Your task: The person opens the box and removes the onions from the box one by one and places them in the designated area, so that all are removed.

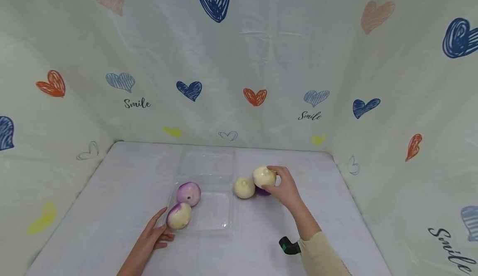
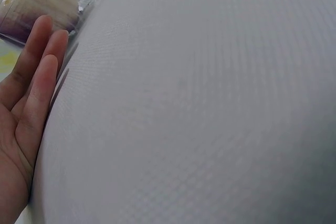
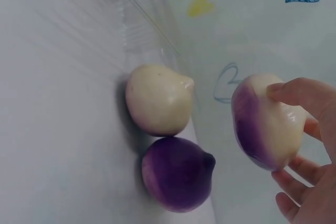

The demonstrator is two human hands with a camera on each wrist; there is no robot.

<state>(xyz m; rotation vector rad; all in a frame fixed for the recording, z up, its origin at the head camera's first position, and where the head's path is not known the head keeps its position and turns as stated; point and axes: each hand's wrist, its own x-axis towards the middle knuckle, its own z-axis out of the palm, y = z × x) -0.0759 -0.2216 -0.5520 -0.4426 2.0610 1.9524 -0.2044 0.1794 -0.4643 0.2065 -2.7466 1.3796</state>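
Beige sleeve [image 1: 324,256] by black device [image 1: 289,246], right hand [image 1: 286,189] curled round bulb [image 1: 263,177] near two others [image 1: 244,188], straight-fingered left hand [image 1: 152,232] beside clear box [image 1: 212,213].

We look into a three-sided enclosure of pale, creased sheeting, its back wall [image 1: 276,56] meeting a left wall [image 1: 22,172] and a right wall [image 1: 396,193] that angle out toward us. Across them we find scribbled hearts [image 1: 255,97] in dark blue, light blue, orange and pink, some yellow blotches [image 1: 42,218], and the black word "Smile" [image 1: 137,103]. Below, we see a white-covered tabletop [image 1: 123,193] reaching the back wall, under soft light that leaves faint shadows and a slight sheen on the folds.
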